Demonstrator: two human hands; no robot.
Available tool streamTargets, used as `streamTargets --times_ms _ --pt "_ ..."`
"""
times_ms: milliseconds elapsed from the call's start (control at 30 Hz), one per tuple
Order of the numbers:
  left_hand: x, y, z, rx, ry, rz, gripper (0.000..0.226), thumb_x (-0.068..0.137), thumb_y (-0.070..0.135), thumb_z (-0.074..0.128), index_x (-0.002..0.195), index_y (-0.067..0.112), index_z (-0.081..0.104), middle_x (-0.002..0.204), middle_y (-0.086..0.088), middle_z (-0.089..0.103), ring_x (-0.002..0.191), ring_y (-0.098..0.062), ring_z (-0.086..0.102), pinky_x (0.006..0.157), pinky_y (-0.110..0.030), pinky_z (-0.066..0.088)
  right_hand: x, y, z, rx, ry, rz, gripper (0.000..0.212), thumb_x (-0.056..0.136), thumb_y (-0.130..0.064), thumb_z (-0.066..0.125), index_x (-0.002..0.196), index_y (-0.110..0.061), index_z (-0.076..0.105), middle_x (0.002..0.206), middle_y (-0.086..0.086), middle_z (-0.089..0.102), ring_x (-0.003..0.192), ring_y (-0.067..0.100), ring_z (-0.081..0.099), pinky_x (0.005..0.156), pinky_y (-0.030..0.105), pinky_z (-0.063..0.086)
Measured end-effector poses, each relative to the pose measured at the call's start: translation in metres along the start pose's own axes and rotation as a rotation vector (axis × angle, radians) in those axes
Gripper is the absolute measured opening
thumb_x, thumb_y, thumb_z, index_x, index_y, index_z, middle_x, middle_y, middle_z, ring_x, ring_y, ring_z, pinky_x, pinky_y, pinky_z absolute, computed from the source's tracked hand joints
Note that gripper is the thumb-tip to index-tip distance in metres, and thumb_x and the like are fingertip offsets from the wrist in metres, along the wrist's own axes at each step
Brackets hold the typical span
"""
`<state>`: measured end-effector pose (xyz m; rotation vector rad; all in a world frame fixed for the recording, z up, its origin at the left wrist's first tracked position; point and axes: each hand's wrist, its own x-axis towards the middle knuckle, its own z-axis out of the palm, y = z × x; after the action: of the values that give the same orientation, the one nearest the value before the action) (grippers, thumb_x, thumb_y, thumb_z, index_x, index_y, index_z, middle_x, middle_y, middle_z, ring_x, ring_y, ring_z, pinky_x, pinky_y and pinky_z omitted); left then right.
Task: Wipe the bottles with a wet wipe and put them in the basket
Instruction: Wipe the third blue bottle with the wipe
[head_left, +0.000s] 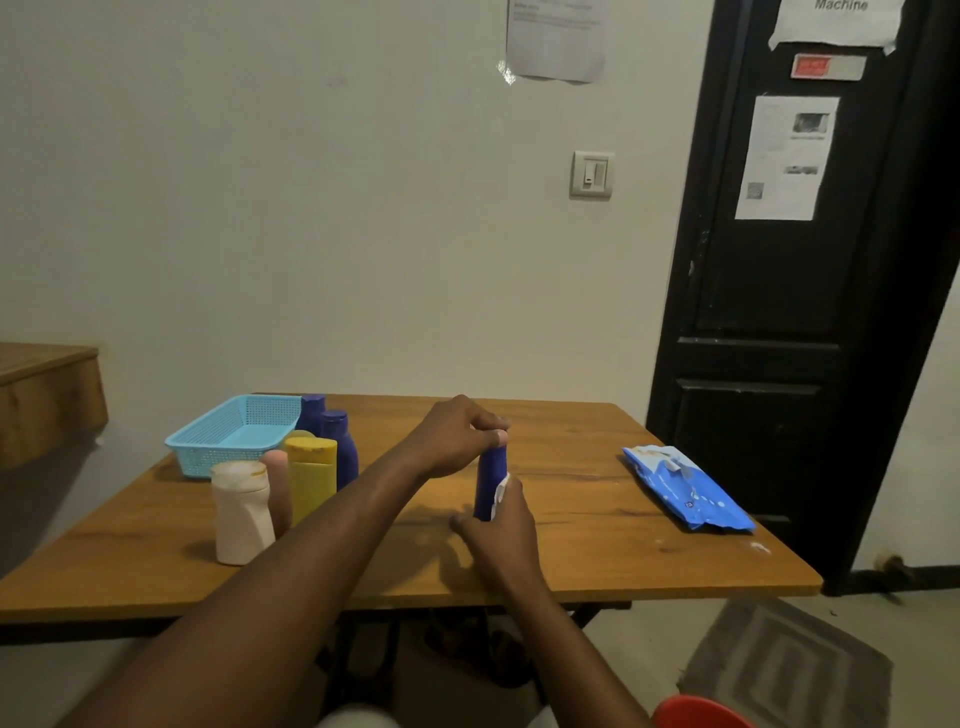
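A dark blue bottle (490, 480) stands upright in the middle of the wooden table (597, 540). My left hand (457, 436) grips its top from above. My right hand (501, 535) holds a white wet wipe (503, 488) against the bottle's right side. At the left, a light blue basket (228, 441) sits with nothing seen inside. Beside it stand several bottles: two dark blue ones (340, 447), a yellow one (310, 480), a pink one (278, 483) and a cream one (240, 512).
A blue wet-wipe pack (688, 488) lies at the table's right. A black door (779, 312) stands behind it, a rug (789, 670) and a red object (698, 713) on the floor. A wooden ledge (47, 395) juts out at far left.
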<state>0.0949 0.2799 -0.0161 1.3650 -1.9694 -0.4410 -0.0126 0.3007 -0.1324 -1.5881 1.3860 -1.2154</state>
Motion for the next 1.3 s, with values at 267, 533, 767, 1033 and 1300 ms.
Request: streamTargets --times_ms 267,533,767,1033,1300 --pt "-0.003 -0.009 -0.005 -0.049 -0.023 0.038 0.03 0.098 0.014 0.062 0.126 0.016 0.073 0.133 0.002 0.069 0.123 -0.008 0.061 0.106 -0.033 0.049 -0.032 -0.013 0.016 0.02 0.01 -0.139 0.121 0.085 -0.031 0.076 0.156 -0.039 -0.02 0.17 -0.011 -0.007 0.154 0.02 0.019 0.113 0.04 0.044" --pt "-0.008 -0.013 0.003 -0.108 0.074 0.076 0.023 0.096 0.026 0.069 0.116 0.022 0.078 0.126 0.007 0.072 0.117 -0.006 0.064 0.102 -0.036 0.053 0.02 -0.019 -0.007 0.055 -0.018 -0.132 0.079 0.08 -0.031 0.081 0.14 -0.034 0.03 0.136 -0.004 0.053 0.122 0.019 0.056 0.087 0.029 0.053" --pt "-0.006 -0.013 0.008 -0.141 0.092 0.047 0.021 0.096 0.017 0.069 0.113 0.013 0.079 0.121 0.007 0.074 0.114 -0.006 0.065 0.101 -0.037 0.054 -0.015 0.008 0.005 -0.123 -0.05 -0.025 0.112 0.08 -0.034 0.08 0.159 -0.027 0.001 0.156 -0.001 0.036 0.131 0.019 0.049 0.098 0.035 0.054" --pt "-0.009 -0.013 0.006 -0.15 0.107 0.087 0.019 0.093 0.019 0.071 0.11 0.019 0.081 0.118 0.006 0.076 0.109 -0.001 0.067 0.095 -0.027 0.053 -0.003 -0.026 0.018 -0.031 0.054 -0.141 0.123 0.073 -0.045 0.08 0.158 -0.033 -0.009 0.169 -0.002 0.008 0.154 0.025 0.02 0.116 0.054 0.038" --pt "-0.011 -0.01 0.013 -0.127 0.137 0.068 0.02 0.096 0.016 0.068 0.111 0.012 0.08 0.12 0.003 0.075 0.109 -0.008 0.067 0.094 -0.029 0.055 0.005 0.004 -0.002 0.001 -0.079 0.043 0.074 0.078 -0.032 0.081 0.137 -0.023 0.039 0.114 -0.001 0.062 0.098 0.015 0.064 0.084 0.038 0.061"
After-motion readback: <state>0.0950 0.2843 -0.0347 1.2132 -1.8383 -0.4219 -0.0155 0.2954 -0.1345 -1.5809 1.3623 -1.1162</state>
